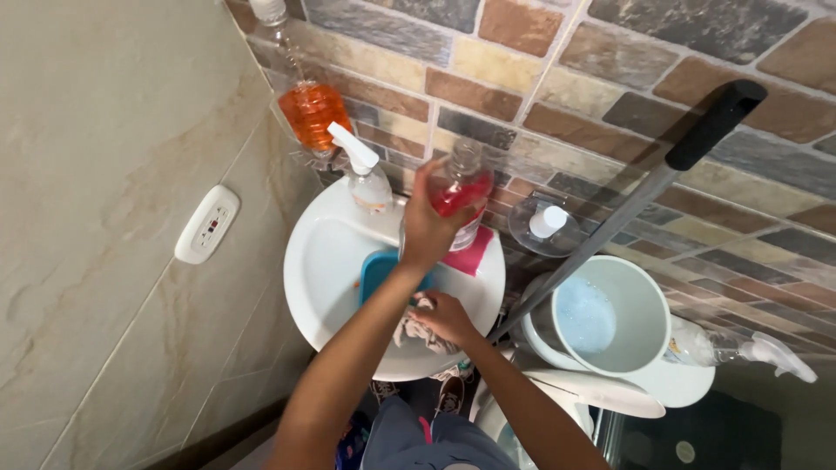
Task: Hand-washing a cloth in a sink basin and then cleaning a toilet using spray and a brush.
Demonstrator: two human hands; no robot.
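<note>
Left hand (428, 228): raised over the back of the basin, fingers wrapped around a clear plastic bottle (460, 187); the palm covers the bottle's left side.
Bottle: transparent, narrow-necked, roughly half full of red liquid; it leans a little and sits just in front of the brick-pattern wall (610, 96), above the rear rim of the washbasin (318, 261).
Right hand (446, 318): low at the front rim of the basin, fingers closed on a bunched grey-white cloth (416, 331), which is crumpled against the porcelain.
Washbasin: white and round, mounted in the corner; inside it lie a blue tray-like container (379, 271) and, behind it, a pink cloth (470, 254) near the bottle's base.
On the rim: a clear pump dispenser (366, 178) with a white nozzle stands at the back left, well apart from the held bottle.
Above it: a hanging bottle of orange liquid (309, 109) against the corner tiles.
To the right: a clear lidded jar (544, 224) with a white cap, a grey mop handle (644, 191) with a black grip leaning on the wall, a pale bucket (614, 318) holding soapy water, and a spray bottle (740, 348) lying on its side.
Left wall: a white socket plate (206, 224) on beige tile.
</note>
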